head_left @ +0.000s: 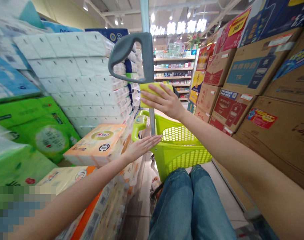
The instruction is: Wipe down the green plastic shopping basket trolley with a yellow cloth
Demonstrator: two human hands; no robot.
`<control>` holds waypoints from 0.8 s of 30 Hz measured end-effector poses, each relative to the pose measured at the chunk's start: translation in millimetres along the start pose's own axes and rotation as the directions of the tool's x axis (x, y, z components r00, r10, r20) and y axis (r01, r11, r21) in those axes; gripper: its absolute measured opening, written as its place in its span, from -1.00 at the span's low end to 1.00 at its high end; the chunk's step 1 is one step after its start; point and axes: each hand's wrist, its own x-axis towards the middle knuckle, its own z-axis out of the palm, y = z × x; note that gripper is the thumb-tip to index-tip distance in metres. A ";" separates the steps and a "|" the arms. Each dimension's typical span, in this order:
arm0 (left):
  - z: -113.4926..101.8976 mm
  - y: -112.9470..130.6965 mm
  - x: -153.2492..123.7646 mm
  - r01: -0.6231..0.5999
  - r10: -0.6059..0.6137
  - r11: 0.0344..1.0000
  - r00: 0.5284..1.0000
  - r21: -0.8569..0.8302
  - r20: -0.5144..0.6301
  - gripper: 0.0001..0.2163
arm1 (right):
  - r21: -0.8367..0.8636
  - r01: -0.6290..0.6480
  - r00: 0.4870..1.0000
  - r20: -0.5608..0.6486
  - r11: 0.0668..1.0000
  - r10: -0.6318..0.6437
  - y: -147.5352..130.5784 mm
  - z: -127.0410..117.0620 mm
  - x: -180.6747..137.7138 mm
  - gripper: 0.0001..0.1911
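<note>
My right hand [164, 100] presses a yellow cloth [152, 89] against the grey pole [152, 116] of a green shopping basket [182, 150], just below its grey loop handle [132, 55]. The fingers lie flat on the cloth. My left hand [142, 146] is stretched out flat, fingers together, beside the pole lower down and holds nothing. It hovers over an orange tissue pack [99, 145]. My knees in blue jeans [189, 200] are in front of the basket.
Stacked white tissue packs [79, 73] and green packs [34, 126] line the left side. Brown cardboard boxes [267, 100] are piled along the right. A narrow tiled aisle runs ahead to store shelves [173, 70].
</note>
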 end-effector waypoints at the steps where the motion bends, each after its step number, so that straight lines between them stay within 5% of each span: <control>1: 0.7 0.6 -0.2 -0.001 0.001 1.000 1.000 0.008 0.003 -0.43 | -0.005 -0.010 1.000 -0.003 1.000 0.010 -6.7 3.9 -6.6 -0.34; 7: 11.6 7.5 -3.3 0.032 -0.032 0.999 0.997 0.008 -0.068 -0.43 | -0.063 0.172 0.982 0.092 0.983 -0.166 -50.9 29.3 -64.2 -0.37; 12: 8.8 4.6 -2.2 0.022 -0.021 1.000 0.999 0.018 -0.041 -0.41 | -0.050 0.321 0.942 0.123 0.946 -0.313 -24.8 19.5 -49.4 -0.34; 18: 4.0 -1.3 0.4 -0.002 0.002 1.000 1.000 -0.013 -0.002 -0.44 | -0.004 0.171 0.974 0.154 0.985 -0.169 20.0 -7.6 3.7 -0.29; 24: 2.5 -1.2 0.2 -0.011 0.011 1.000 1.000 -0.002 0.006 -0.43 | -0.013 0.008 0.999 0.047 1.000 -0.007 -2.4 8.6 -13.1 -0.29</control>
